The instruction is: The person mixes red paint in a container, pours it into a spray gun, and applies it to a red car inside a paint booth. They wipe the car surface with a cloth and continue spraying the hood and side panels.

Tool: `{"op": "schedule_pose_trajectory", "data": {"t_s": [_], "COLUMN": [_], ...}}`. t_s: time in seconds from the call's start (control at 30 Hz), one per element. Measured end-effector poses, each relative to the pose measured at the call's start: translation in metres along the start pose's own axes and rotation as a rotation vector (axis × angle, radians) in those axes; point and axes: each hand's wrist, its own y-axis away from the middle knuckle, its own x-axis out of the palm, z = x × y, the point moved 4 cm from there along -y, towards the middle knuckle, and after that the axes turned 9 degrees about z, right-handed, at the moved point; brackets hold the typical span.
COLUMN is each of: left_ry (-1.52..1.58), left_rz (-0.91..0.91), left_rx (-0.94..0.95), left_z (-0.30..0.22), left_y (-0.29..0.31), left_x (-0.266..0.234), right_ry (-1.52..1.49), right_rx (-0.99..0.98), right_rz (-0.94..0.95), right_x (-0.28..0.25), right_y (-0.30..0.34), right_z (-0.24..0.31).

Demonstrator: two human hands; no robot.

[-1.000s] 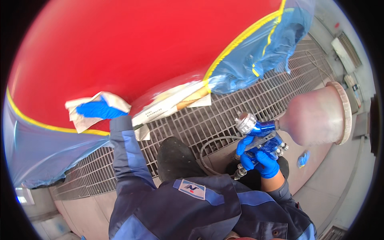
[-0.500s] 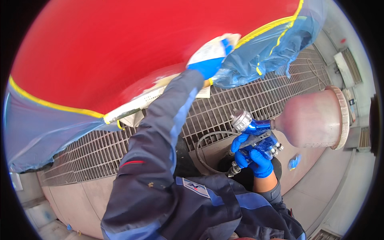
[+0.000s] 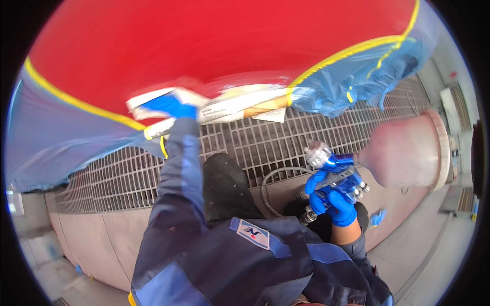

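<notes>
1. Cloth [image 3: 153,104], white, pressed flat against red panel [image 3: 214,46] under left hand [image 3: 171,106]; blue glove, motion-blurred, grip flat on the cloth rather than curled.
2. Spray gun [image 3: 339,176], blue body with clear cup on top, in right hand [image 3: 332,196]; grip closed round the handle, gun well apart from the panel, low right above the floor.
3. Hose [image 3: 270,178] looping from the gun's base across floor grating [image 3: 265,137].
4. Yellow tape [image 3: 337,56] edging the red panel; blue masking film [image 3: 362,76] hanging at right, more film at left.
5. Paper strip [image 3: 240,104] along the panel's lower edge, just beside the cloth.
6. Pale bucket-shaped container [image 3: 408,150] on its side at right.
</notes>
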Motion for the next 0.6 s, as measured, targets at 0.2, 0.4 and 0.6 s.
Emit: {"op": "schedule_pose_trajectory", "data": {"t_s": [0.2,0.4,0.6], "left_ry": [0.226,-0.036,0.032], "left_rz": [0.741,1.024,0.036], "left_rx": [0.669,0.030,-0.495], "left_z": [-0.126,-0.025,0.098], "left_y": [0.074,0.092,0.037], "left_x": [0.070,0.064,0.016], "right_ry": [0.043,0.060,0.075], "right_rx": [0.063,0.117,0.202], "right_rz": [0.013,-0.013,0.068], "right_x": [0.007,0.008,0.000], "right_y": [-0.009,-0.011,-0.015], "right_z": [-0.008,-0.009,-0.010]}}
